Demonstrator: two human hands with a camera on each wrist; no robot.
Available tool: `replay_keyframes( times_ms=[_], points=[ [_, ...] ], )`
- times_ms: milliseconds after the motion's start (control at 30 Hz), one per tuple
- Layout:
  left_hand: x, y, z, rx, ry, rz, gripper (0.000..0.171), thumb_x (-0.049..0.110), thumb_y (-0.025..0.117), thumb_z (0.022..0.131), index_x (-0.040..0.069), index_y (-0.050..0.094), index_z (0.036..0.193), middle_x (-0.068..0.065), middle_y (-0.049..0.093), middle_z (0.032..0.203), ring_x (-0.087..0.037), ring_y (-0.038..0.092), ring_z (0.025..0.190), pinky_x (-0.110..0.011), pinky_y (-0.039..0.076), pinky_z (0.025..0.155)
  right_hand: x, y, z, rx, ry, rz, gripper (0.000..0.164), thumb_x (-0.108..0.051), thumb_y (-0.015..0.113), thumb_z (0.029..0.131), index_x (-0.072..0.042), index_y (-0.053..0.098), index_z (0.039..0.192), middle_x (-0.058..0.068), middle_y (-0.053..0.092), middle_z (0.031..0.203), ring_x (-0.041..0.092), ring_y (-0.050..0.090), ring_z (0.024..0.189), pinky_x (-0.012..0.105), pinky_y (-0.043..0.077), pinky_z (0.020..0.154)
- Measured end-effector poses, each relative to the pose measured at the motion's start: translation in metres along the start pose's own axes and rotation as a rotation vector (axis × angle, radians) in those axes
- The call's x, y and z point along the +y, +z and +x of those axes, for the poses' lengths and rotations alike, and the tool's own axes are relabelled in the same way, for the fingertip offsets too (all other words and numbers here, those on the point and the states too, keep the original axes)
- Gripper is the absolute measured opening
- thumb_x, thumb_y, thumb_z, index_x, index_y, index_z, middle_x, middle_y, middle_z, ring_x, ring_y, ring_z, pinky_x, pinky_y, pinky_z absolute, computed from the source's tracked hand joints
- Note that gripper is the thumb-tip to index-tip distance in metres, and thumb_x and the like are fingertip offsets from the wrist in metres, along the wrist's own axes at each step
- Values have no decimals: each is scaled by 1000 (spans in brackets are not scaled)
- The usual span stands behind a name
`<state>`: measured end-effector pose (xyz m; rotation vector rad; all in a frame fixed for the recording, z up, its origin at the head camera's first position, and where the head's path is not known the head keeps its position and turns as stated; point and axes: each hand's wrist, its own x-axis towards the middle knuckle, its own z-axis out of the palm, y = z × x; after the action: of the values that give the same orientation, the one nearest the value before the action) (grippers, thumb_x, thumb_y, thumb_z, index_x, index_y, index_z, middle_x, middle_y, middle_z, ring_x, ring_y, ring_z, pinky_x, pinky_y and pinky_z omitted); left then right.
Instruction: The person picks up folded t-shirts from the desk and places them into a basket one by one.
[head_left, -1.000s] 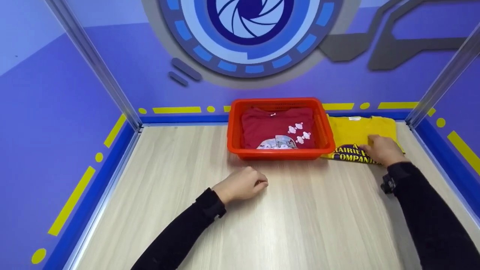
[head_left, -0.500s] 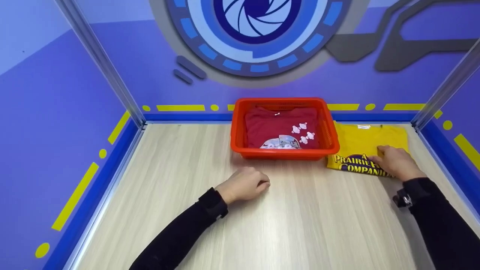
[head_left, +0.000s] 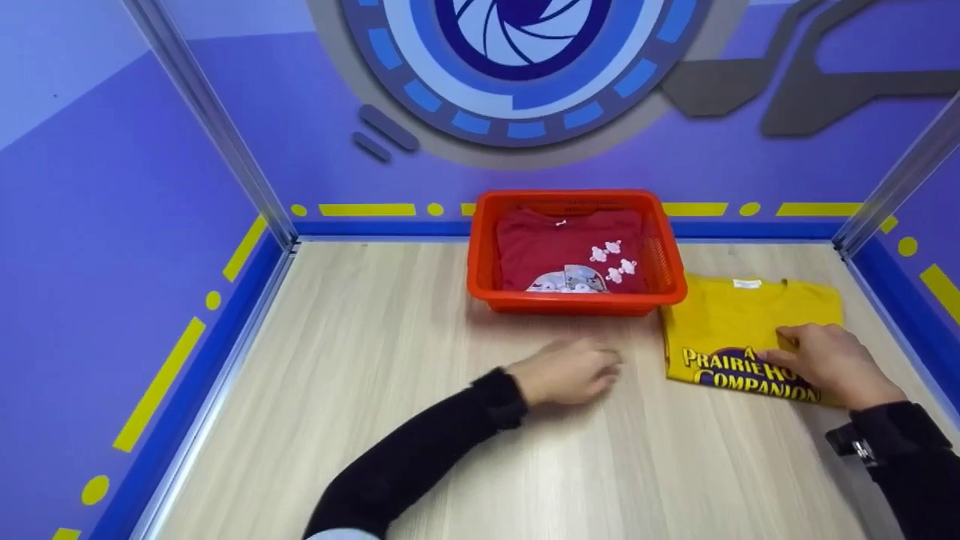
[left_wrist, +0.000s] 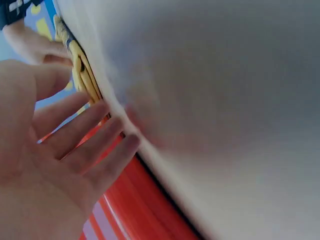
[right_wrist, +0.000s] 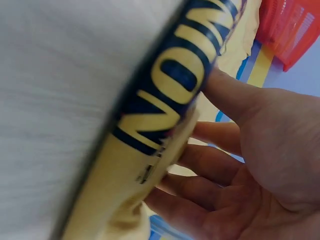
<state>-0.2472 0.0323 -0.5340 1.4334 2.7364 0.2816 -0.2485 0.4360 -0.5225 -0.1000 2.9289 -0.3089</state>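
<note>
A folded yellow T-shirt (head_left: 720,322) with purple and yellow lettering lies on the table at the right. My right hand (head_left: 836,360) presses on its right part from above, thumb and fingers spread apart; in the right wrist view the fingertips are hidden behind the cloth. An orange-red plastic basket (head_left: 577,304) stands to the left of it, holding a folded dark red T-shirt (head_left: 525,255) with white and grey prints. My left hand (head_left: 570,371) is in front of the basket, holding nothing; the left wrist view shows its fingers (left_wrist: 95,135) extended and spread.
A light wood-grain table (head_left: 360,345) carries everything. A purple-blue back wall (head_left: 375,172) rises just behind the basket, with side walls (head_left: 112,225) at left and right and metal corner posts (head_left: 217,127).
My right hand has drawn the yellow T-shirt toward me, away from the back wall. My left hand has moved right, toward the T-shirt, from a loosely curled pose. The basket stays in place.
</note>
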Motion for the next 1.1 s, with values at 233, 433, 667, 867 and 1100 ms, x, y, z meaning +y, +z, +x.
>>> replay_keyframes(
  times_ms=[233,433,667,867,1100],
  points=[
    [46,14,69,-197,-1,116,63,57,37,102,29,27,157,7,21,166,-12,20,154,-31,19,125,-3,8,-13,8,-34,-45,53,-56,71,84,-5,64,93,-2,25,66,18,37,60,32,25,59],
    [58,15,112,-323,-156,34,67,65,35,98,36,22,157,13,13,166,-8,10,156,-29,12,127,-11,6,-24,-12,-16,-98,69,-62,71,81,3,67,105,-1,25,65,19,41,60,34,29,59],
    [65,13,122,-342,-164,140,63,64,52,93,35,43,148,11,39,157,-10,37,142,-30,25,122,-25,-2,-30,-17,-26,-117,61,-61,74,78,-2,70,95,0,31,61,19,42,59,32,29,57],
    [78,10,113,-364,-138,197,63,67,52,91,36,45,146,13,43,152,-9,43,132,-31,41,111,-33,-7,-39,-78,-23,-122,54,-63,74,77,-9,68,79,1,40,59,18,44,59,32,30,58],
    [81,6,86,-346,-82,255,53,69,52,90,30,60,125,10,59,121,-10,54,106,-28,50,89,-51,4,-46,-48,-84,-133,49,-61,76,75,-14,66,72,-1,41,56,17,43,55,31,31,57]
  ],
)
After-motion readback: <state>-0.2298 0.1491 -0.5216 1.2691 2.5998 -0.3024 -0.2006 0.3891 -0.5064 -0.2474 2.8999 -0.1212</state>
